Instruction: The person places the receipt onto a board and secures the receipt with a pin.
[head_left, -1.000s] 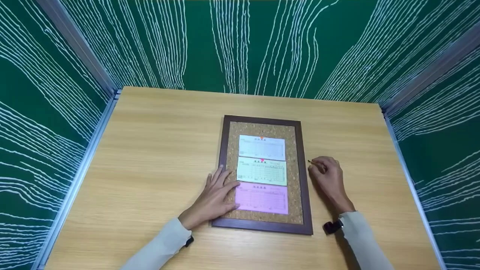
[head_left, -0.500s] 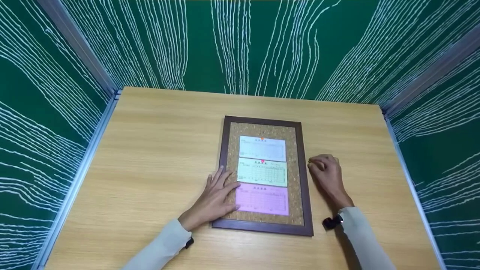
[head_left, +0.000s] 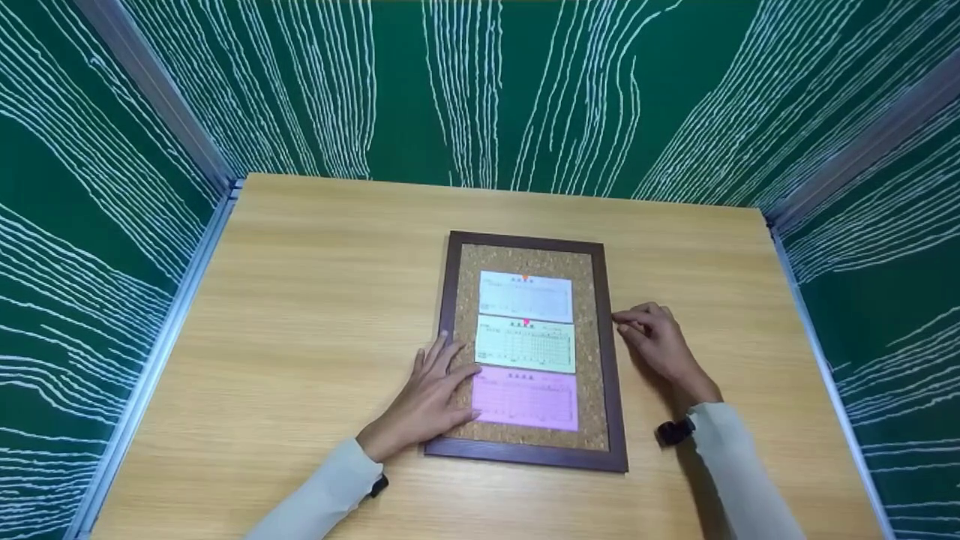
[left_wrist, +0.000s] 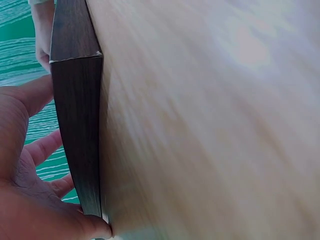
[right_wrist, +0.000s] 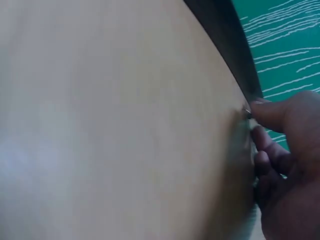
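A corkboard [head_left: 591,390] with a dark wooden frame lies flat on the table. Three printed slips sit on it in a column: pale blue [head_left: 525,301] at the top, pale green [head_left: 525,351] in the middle, pink [head_left: 525,403] at the bottom. My left hand [head_left: 426,403] rests on the board's left side with fingers spread, thumb and index fingertip at the pink slip's left edge. Beside the right frame edge, my right hand [head_left: 661,343] pinches a tiny thing with a shiny metal tip [right_wrist: 247,113], like a pin; the fingers mostly hide it.
An orange pin [head_left: 525,278] marks the pale blue slip's top edge, and a pink pin [head_left: 526,322] the green slip's. Around the board spreads the wooden table [head_left: 315,300]. Green panels [head_left: 405,90] with white wavy lines enclose it on three sides.
My right hand has shifted slightly, its fingertips now closer to the board's right frame edge. The left hand and slips stay where they were.
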